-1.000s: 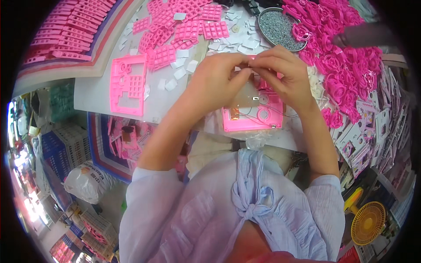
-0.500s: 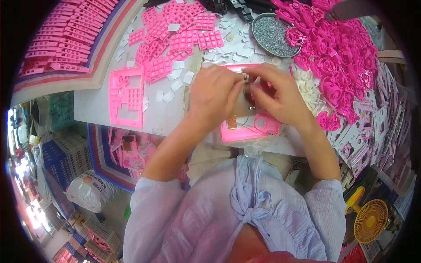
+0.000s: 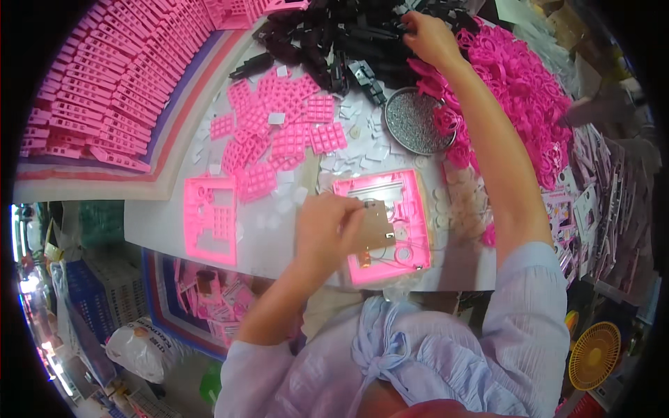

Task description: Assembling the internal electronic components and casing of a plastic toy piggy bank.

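Left hand [image 3: 322, 226] pinches a brown board [image 3: 375, 233] over the pink case [image 3: 385, 226], which lies at the near edge of the bench [image 3: 279, 258]. Right hand [image 3: 431, 36] reaches far out, fingers closed into the black parts [image 3: 334, 42], beyond the round dish [image 3: 418, 120].

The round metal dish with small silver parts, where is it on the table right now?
In the head view, the round metal dish sits toward the far right of the table, just left of the right forearm, between the black parts and the pink frame under the left hand.
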The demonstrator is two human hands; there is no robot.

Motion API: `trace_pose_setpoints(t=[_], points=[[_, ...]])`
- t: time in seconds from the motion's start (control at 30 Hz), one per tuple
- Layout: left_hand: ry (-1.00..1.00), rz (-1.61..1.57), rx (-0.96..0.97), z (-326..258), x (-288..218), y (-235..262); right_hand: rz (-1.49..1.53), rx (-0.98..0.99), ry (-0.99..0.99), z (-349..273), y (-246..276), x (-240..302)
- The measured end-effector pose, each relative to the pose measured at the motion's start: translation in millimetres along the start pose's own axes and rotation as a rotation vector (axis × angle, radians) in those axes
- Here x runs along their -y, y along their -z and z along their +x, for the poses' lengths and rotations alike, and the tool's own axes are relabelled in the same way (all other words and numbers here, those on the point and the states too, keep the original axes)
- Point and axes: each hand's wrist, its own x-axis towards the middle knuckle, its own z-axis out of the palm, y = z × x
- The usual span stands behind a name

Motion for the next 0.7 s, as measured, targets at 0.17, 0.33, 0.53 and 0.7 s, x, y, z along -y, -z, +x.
trace_pose_setpoints(t=[0.17, 0.33, 0.53, 0.7], points=[[-0.029, -0.034, 0.007, 1.6, 0.1, -3.3, -0.075, -0.119, 0.145, 0.4, -28.2, 4.5], [0.069, -0.105, -0.009, -1.3, 5.4, -2.0, 0.241, -0.355, 0.111, -50.6, 49.3, 72.2], [0.069, -0.06, -0.059, -3.3, 10.8, 3.6, -0.092, 0.313, 0.455, -171.8, 191.1, 161.9], [0.089, -0.029, -0.043, -1.6, 11.3, 3.4, 0.234, 0.684, 0.612, -191.3, 138.8, 193.6]])
